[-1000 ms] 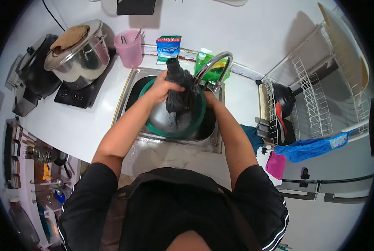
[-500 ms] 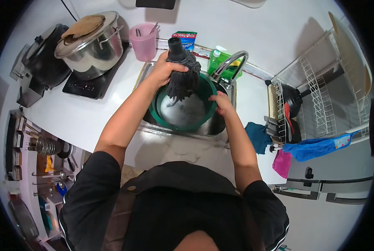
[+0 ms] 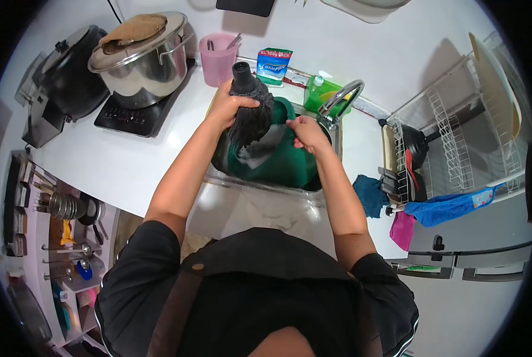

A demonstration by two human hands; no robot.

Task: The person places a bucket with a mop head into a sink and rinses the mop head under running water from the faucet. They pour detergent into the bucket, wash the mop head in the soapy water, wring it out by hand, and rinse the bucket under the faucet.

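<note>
My left hand is wrapped round a dark grey mop head, whose black socket points up while its wet strands hang down. A green basin is tilted to the left inside the metal sink, with cloudy water at its lower side. At the basin's raised right rim, my right hand is closed with thumb and fingers gripping the edge. The curved faucet stands just behind and to the right of that hand.
A steel pot sits on a black induction cooker at the left. Behind the sink stand a pink container, a detergent pack and a green bottle. A white dish rack is at the right.
The basin has gone from level to tilted left, its right rim raised by my right hand. My left hand has moved the mop head slightly left. The camera view has shifted.
</note>
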